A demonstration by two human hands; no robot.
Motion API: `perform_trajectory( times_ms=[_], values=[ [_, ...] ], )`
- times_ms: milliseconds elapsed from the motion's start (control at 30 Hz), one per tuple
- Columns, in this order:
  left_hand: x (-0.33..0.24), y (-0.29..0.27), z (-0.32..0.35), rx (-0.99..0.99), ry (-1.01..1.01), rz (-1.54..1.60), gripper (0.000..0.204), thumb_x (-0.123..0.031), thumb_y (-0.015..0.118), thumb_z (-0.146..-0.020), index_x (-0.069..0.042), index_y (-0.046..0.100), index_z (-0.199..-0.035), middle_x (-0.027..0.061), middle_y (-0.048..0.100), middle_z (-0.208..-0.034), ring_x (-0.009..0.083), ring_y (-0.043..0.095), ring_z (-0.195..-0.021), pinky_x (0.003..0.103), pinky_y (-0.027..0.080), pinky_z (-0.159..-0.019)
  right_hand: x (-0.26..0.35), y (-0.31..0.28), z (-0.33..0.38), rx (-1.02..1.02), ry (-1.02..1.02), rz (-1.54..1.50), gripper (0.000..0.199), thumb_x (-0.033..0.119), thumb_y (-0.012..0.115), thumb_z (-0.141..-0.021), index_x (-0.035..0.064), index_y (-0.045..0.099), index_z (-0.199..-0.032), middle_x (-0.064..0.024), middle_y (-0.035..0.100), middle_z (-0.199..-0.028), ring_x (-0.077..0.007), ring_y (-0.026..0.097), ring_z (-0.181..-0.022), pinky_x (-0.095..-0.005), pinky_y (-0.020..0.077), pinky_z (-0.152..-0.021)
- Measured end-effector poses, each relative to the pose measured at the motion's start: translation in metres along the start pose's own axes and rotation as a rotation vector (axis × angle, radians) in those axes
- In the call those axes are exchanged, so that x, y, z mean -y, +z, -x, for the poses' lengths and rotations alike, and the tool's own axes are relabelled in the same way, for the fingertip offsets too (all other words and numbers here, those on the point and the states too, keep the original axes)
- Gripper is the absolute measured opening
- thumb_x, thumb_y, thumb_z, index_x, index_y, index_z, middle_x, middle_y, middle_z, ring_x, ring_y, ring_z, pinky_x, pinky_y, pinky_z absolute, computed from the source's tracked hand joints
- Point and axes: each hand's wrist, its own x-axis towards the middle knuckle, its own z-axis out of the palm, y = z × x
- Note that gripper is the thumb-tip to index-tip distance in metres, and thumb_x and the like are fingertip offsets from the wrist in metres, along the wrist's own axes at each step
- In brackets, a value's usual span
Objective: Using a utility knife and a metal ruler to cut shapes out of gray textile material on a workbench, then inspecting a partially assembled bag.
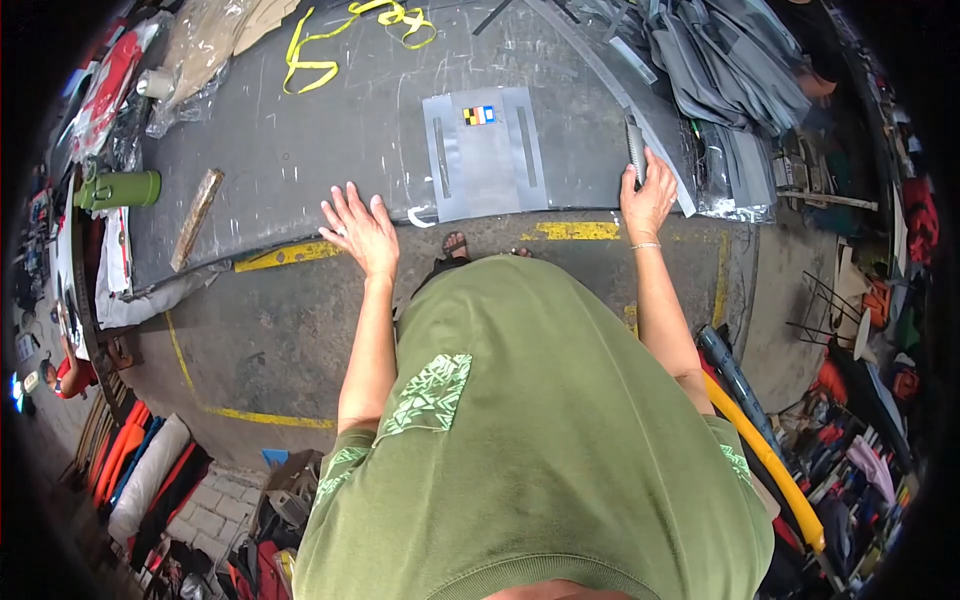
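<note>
My left hand point(362, 232) rests with fingers spread near the front edge of the dark worktable point(290, 150). It holds nothing. My right hand point(650, 195) is closed around a narrow grey ribbed tool point(635, 143), whose exact kind I cannot make out. Beside that tool a long pale grey strip point(600, 75) runs across the table. Between my hands lies a flat grey sheet panel point(487, 180) with two darker bands along its sides. Near its far end sits a small multicoloured piece point(479, 115).
Yellow webbing point(312, 72) lies loose at the far side. Stacked grey cut pieces point(735, 65) fill the far right. A wooden stick point(197, 218) and a green flask point(118, 190) are on the left. Fabric rolls point(150, 480) stand lower left; another person point(68, 375) is beyond.
</note>
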Motion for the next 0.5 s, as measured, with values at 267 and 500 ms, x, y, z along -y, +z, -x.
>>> perform_trajectory(
  times_ms=[267, 500],
  values=[
    [0.0024, 0.0010, 0.0004, 0.008, 0.000, 0.002, 0.056, -0.042, 0.047, -0.107, -0.015, 0.040, -0.156, 0.0095, 0.028, -0.167, 0.0380, 0.014, -0.157, 0.069, 0.004, -0.121, -0.0002, 0.0022, -0.0001, -0.001, 0.021, -0.011, 0.051, 0.034, 0.067, -0.092, 0.0171, 0.060, -0.139, -0.0089, 0.058, -0.136, -0.0311, 0.048, -0.133, -0.0500, 0.0344, -0.113],
    [0.0016, -0.0002, 0.0005, 0.028, 0.001, -0.005, 0.058, -0.042, 0.048, -0.106, -0.013, 0.039, -0.156, 0.0111, 0.026, -0.168, 0.0390, 0.012, -0.157, 0.069, 0.004, -0.121, -0.0031, 0.0038, 0.0003, -0.016, 0.003, -0.014, 0.051, 0.033, 0.067, -0.092, 0.0162, 0.060, -0.139, -0.0093, 0.058, -0.136, -0.0318, 0.048, -0.133, -0.0489, 0.0334, -0.114]
  ],
)
